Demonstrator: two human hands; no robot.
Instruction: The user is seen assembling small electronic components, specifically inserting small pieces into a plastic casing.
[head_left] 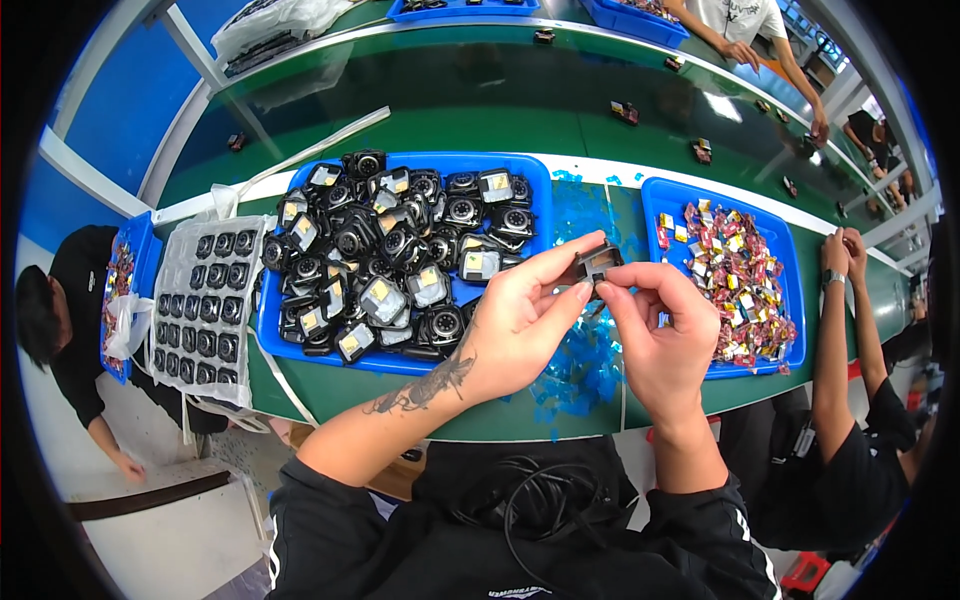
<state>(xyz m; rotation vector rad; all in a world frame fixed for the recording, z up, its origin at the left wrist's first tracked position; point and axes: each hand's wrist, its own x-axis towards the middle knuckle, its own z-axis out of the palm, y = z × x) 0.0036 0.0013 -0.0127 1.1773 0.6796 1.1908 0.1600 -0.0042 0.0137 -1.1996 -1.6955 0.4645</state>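
Note:
Both my hands meet over the bench between two blue trays. A small black watch case (601, 260), hollow on the side facing up, is pinched between the thumb and fingers of my left hand (515, 325). My right hand (665, 325) has its thumb and index finger closed at the near edge of the same case; whether a smaller part sits between those fingertips is hidden. To the left, a blue tray (545, 190) holds a heap of black watch cases (400, 245). On the right, another blue tray (798, 262) holds many small red, yellow and silver parts (735, 285).
Scraps of blue film (575, 380) litter the green bench near my wrists. A pale moulded tray (160, 345) with rows of watch cases stands far left. Beyond a white rail, a green conveyor belt (480, 95) carries scattered small pieces. Co-workers' arms (835, 340) reach in at right.

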